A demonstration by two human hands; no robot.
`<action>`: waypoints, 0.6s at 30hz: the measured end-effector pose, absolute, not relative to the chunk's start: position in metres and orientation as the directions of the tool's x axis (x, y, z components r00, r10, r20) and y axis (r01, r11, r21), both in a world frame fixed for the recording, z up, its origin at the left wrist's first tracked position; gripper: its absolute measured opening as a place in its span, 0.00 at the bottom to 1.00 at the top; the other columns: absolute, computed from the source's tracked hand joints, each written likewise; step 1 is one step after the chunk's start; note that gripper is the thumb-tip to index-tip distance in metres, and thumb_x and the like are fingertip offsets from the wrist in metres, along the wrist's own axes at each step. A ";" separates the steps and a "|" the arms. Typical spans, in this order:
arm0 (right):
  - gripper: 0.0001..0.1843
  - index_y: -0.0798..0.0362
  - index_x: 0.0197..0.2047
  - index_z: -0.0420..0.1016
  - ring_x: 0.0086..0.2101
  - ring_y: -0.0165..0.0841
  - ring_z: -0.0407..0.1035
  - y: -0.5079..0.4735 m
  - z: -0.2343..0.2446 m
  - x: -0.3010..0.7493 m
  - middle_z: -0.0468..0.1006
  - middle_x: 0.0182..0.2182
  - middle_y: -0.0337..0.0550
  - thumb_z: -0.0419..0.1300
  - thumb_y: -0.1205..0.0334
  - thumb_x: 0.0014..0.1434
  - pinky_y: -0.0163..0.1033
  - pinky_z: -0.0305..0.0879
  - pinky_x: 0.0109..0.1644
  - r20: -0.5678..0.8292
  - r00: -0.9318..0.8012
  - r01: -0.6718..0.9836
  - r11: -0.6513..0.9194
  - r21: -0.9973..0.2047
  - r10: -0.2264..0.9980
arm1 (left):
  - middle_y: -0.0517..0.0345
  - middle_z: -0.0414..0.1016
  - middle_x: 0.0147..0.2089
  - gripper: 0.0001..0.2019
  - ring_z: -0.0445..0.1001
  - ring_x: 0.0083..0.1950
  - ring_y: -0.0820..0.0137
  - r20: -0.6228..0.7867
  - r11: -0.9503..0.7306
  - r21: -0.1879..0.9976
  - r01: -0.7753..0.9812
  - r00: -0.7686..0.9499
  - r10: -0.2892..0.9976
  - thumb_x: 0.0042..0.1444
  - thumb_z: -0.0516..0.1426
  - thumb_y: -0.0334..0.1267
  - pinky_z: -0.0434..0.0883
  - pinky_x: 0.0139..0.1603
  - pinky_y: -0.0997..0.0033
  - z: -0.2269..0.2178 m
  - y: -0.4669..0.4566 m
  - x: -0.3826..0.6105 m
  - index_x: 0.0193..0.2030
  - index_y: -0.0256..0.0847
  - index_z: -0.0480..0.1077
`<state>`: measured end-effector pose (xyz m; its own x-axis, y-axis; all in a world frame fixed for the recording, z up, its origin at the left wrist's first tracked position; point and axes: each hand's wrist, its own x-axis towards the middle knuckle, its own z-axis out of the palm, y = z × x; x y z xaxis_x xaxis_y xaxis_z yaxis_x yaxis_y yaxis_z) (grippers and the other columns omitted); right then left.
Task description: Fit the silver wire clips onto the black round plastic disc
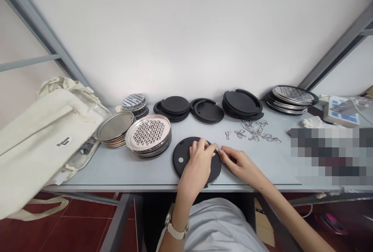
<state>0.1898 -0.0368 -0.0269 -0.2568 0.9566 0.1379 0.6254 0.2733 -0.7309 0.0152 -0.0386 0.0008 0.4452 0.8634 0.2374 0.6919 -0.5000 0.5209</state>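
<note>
A round black plastic disc [186, 170] with a pale dot lies near the front edge of the table. My left hand [199, 162] is on top of it, fingers curled against its surface and one fingertip at its right rim. At that rim my right hand [237, 164] pinches a small bent metal wire clip [218, 149], mostly hidden by the fingertips. I cannot tell whether the clip is hooked into the disc. Behind my right hand lies a loose pile of similar wire clips [255, 131].
Left of the disc stand stacks of metal grater plates [148, 132] and plain metal discs [115, 126]. Black round parts [175, 105] and black ring-edged trays [243, 103] line the wall. More grater plates [293, 94] are at right. A cream bag [55, 127] leans at left.
</note>
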 end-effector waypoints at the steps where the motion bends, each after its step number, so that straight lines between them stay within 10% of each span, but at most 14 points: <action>1: 0.19 0.50 0.25 0.54 0.23 0.29 0.52 -0.037 -0.027 0.190 0.56 0.20 0.32 0.45 0.53 0.67 0.34 0.51 0.27 0.134 -0.254 0.626 0.268 -0.732 0.958 | 0.55 0.63 0.47 0.16 0.62 0.47 0.65 0.238 -0.499 0.522 0.692 0.443 0.864 0.67 0.45 0.30 0.66 0.50 0.62 0.001 -0.038 0.015 0.56 0.49 0.64; 18: 0.19 0.50 0.26 0.53 0.24 0.28 0.52 -0.037 -0.026 0.190 0.55 0.21 0.32 0.45 0.53 0.68 0.34 0.50 0.27 0.107 -0.270 0.622 0.258 -0.739 0.957 | 0.55 0.63 0.48 0.12 0.63 0.52 0.65 0.255 -0.467 0.639 0.611 0.404 0.878 0.66 0.50 0.37 0.64 0.57 0.62 -0.002 -0.037 0.012 0.55 0.46 0.66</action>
<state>0.1896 -0.0368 -0.0257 -0.2701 0.9568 0.1072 0.6221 0.2584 -0.7391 0.0118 -0.0370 -0.0021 0.4043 0.8785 0.2546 0.6112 -0.4666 0.6393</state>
